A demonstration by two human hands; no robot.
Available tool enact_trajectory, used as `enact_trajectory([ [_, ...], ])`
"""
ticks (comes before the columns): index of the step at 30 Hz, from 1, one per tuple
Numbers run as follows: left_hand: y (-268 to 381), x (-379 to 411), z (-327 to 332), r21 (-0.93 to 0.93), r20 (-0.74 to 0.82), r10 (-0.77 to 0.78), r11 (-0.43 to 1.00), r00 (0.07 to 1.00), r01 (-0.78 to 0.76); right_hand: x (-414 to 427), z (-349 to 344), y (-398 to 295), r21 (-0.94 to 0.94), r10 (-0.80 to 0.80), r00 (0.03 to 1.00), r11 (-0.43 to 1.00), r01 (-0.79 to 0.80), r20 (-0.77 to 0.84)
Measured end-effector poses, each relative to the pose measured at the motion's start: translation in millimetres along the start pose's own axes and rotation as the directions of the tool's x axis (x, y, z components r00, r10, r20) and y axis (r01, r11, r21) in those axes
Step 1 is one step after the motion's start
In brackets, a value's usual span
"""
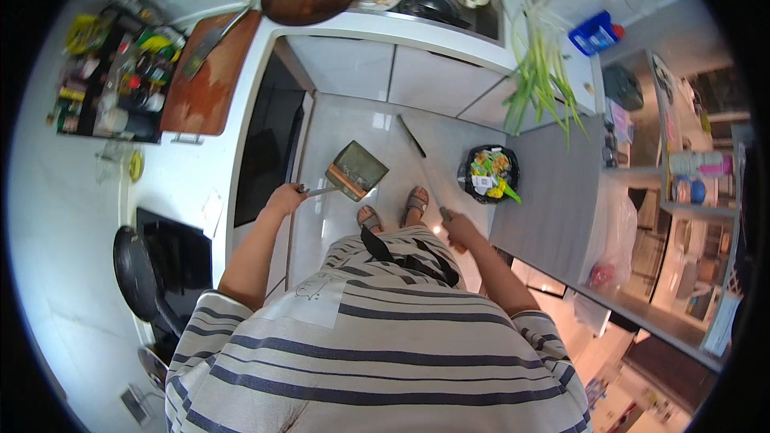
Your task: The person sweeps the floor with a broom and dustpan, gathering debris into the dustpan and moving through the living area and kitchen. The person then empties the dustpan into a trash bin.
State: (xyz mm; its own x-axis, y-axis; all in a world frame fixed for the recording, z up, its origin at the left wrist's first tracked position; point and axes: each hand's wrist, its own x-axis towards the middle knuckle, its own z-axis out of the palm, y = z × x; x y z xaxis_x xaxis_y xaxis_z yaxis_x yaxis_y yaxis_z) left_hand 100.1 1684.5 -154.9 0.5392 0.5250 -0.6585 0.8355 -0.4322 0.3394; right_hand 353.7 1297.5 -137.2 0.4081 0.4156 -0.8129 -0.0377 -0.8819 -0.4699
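Observation:
My left hand [285,199] grips the handle of a long-handled dustpan [361,165], whose greenish pan with an orange-brown strip hangs over or rests on the floor; I cannot tell which. Some small bits show inside the pan. In my right hand [462,230] is the handle of a broom [411,135]; its thin pole runs forward to a dark, narrow head on the tiles. Both my feet, in sandals [416,201], stand between the two tools.
A black-lined trash bin [522,175] full of wrappers stands right of my feet. Green onions [540,81] overhang the counter edge above it. A cleaver [204,54] lies on a cutting board [201,93] at left. A frying pan [133,273] sits by the cooktop [186,252].

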Motion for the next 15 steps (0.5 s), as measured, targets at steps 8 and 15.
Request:
enact_trajectory([
  [8,-34,-63,50,-0.091,-0.105,-0.179,0.981,0.978,0.17,-55,-88,-68,0.049,0.156,0.919,0.981,-0.186,0.362],
  [15,-44,-173,97,-0.368,-0.109,-0.409,0.863,0.906,0.345,25,-66,-157,-0.285,-0.082,0.954,0.944,0.167,0.288],
])
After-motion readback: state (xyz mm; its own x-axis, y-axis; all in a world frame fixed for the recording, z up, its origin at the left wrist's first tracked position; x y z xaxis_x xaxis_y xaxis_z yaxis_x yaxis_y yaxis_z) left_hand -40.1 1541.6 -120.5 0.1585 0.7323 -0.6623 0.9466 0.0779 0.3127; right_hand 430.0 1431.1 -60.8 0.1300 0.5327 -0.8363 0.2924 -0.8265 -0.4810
